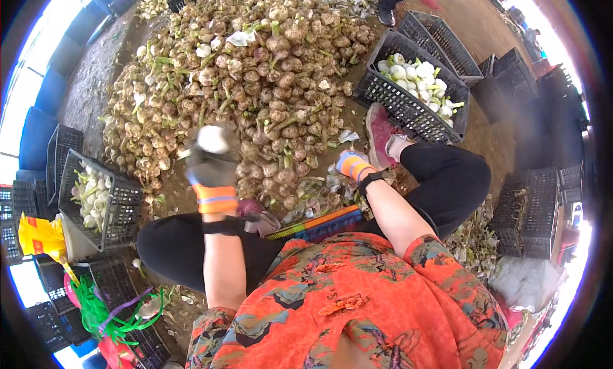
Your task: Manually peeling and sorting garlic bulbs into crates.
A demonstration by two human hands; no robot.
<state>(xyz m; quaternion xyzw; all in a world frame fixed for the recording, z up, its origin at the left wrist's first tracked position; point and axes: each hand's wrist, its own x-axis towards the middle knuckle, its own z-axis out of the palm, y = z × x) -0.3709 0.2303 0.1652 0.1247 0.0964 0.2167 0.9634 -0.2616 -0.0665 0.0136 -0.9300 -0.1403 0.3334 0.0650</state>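
Note:
My left hand [212,170], in a dark glove with an orange cuff, is blurred by motion and shut on a peeled white garlic bulb [212,139] at the near left edge of a big garlic heap. My right hand [353,163], also with an orange cuff, is beside my red shoe [378,134]; its fingers are partly hidden, and whether it holds anything does not show. Unpeeled garlic bulbs [282,100] with brown skins lie piled on the ground before me. Torn skins [311,203] lie between my feet.
A black plastic crate [407,117] of peeled garlic stands right of the heap, with an empty crate [438,40] behind it. Another crate [122,211] of peeled garlic is at left, near a yellow bag [42,236]. A person's leg [393,0] shows at the top. Stacked crates [527,213] stand at right.

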